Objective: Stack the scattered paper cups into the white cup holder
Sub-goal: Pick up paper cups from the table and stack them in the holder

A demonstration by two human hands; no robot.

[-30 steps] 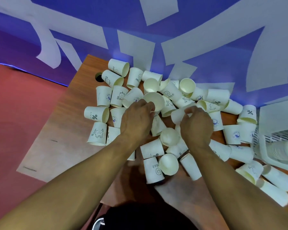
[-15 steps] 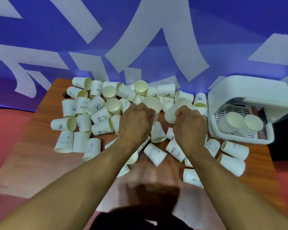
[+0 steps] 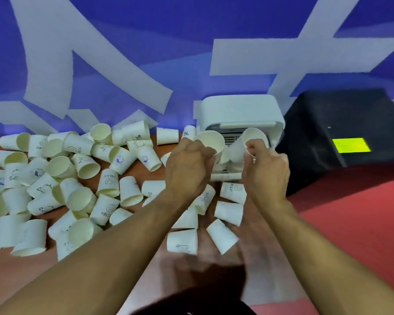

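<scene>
– Two hands, and both busy?
– Yes. The left hand (image 3: 189,171) curls round a paper cup (image 3: 210,142) just below its rim, with the mouth open upward toward the camera. The right hand (image 3: 265,172) pinches the rim of a second cup (image 3: 246,145). That one leans, mouth up and to the right, base down toward the first cup.
– Which way is the holder from there?
– Straight ahead, just beyond both cups. The cup holder (image 3: 239,110) is a smooth white plastic box with rounded corners, its opening facing the person. The held cups hide most of the inside, and only a strip of slatted grille (image 3: 231,137) shows. It sits slightly to the right, so the right hand looks the nearer one.
– And the next move?
– Probably a short push forward. Each cup's long axis would have to line up with the slot first, and I cannot see that slot.
– What else is there?
– Dozens of loose cups (image 3: 84,164) made of thin matte paper, tapered, with small blue prints. They lie tipped or upside down across the wooden worktop (image 3: 21,276), mostly to the left. A black box (image 3: 341,123) with a yellow-green label (image 3: 350,145) stands to the right of the holder.
</scene>
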